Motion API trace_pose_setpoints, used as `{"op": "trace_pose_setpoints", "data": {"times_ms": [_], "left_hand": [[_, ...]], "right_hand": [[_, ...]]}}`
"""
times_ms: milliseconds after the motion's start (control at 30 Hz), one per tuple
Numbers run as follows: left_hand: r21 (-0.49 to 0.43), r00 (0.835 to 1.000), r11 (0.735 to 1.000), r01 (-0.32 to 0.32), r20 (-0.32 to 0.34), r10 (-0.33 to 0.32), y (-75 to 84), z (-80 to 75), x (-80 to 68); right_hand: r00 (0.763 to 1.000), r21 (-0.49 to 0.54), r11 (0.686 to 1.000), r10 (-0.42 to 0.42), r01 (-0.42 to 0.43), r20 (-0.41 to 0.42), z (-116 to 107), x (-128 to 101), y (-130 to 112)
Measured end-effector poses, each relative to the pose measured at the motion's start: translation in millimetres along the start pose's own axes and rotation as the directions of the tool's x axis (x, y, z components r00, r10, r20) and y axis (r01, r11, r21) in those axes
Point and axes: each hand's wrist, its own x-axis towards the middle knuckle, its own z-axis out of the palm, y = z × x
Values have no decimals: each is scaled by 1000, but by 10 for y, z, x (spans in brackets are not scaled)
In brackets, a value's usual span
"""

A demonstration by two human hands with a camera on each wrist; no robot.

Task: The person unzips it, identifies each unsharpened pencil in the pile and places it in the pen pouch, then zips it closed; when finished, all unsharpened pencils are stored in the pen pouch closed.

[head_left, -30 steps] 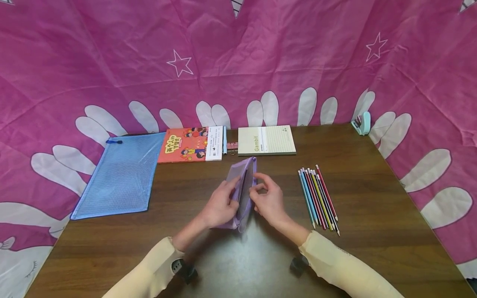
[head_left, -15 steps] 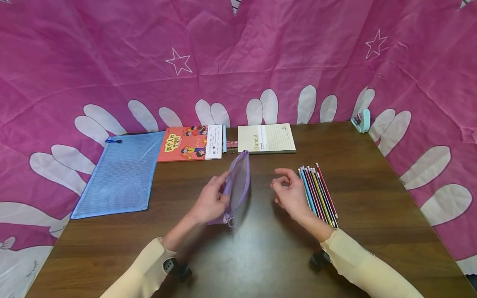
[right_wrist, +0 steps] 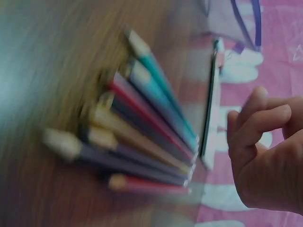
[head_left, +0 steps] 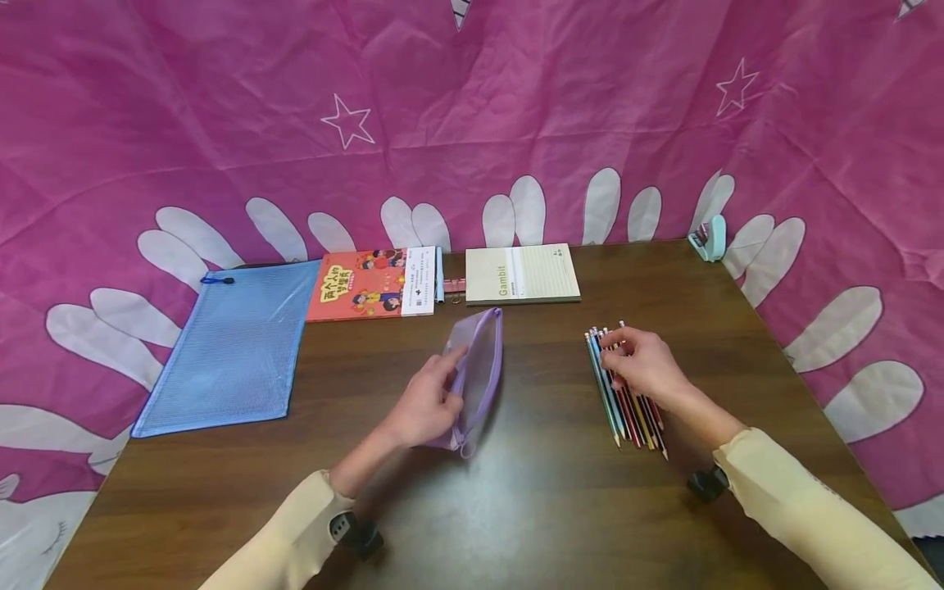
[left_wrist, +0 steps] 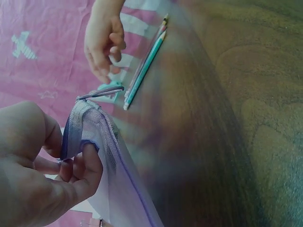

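Sheer purple mesh pouch [head_left: 478, 375], glossy wood-grain table [head_left: 531, 492], creased pink cloth backdrop [head_left: 221, 123]

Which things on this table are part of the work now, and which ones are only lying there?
In use:
- purple mesh zip pouch, gripped by the left hand
- row of coloured wooden pencils, under the right hand

Lying about:
- blue mesh document bag
- red picture book
- beige notebook
- mint stapler

A dark brown wood-grain table [head_left: 531, 508] stands against a crumpled magenta fabric backdrop [head_left: 472, 106] printed with white outlined stars and white petal shapes. Soft light puts a dull sheen on the table's near middle.
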Motion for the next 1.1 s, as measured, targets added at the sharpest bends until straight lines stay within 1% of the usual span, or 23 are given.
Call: {"op": "trace_pose_setpoints", "data": {"times_ms": [167,367,700,867,933,1100], "left_hand": [[-7,1000,1000,-3,8,3,2,24,-10],[-16,1000,1000,7,19,-7,-2,56,-22],[-24,999,1000,7,37,-6,3,85,-31],[-23,999,1000,3,41,-2,9,92,-26],[-24,999,1000,5,42,-4,6,97,-24],[-27,999,1000,6,44,-5,6,103,-20]], "right_hand": [[998,-119,993,-11,19,67,-111,19,98],[993,-193,981,20,2,113,-118,62,157],[994,-242,970,26,1,108,-91,158,206],[995,-295,955,-2,30,95,-75,170,194],[995,-314,948,-18,49,102,-66,175,178],[993,-333,942,-10,50,120,-28,197,139]]}}
